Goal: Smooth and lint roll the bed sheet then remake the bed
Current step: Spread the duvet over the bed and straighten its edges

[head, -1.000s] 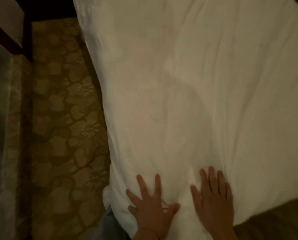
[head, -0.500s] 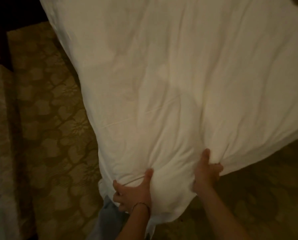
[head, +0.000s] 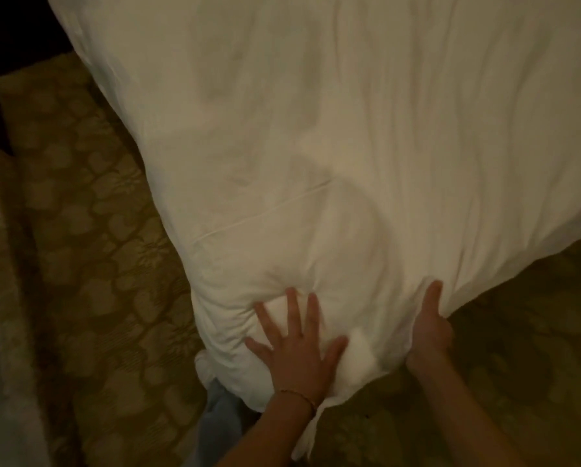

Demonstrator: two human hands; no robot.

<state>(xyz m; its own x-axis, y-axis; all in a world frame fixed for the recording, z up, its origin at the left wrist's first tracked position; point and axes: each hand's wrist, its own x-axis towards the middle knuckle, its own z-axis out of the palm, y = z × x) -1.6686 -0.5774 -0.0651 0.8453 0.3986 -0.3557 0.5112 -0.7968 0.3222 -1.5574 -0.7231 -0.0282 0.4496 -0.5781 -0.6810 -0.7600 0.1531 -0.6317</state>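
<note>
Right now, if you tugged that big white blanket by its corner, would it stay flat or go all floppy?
Probably floppy: the white blanket bunches into soft folds where the right hand grips its edge. It looks puffy and likely light, since it dents under the flat left hand. It probably slides easily, as its corner already droops toward the carpet.

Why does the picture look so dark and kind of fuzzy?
Head view: the room light is dim and yellowish, so the white duvet looks beige; the patterned carpet falls into shadow; the top left corner is nearly black; edges look soft, as around the left hand and right hand.
</note>
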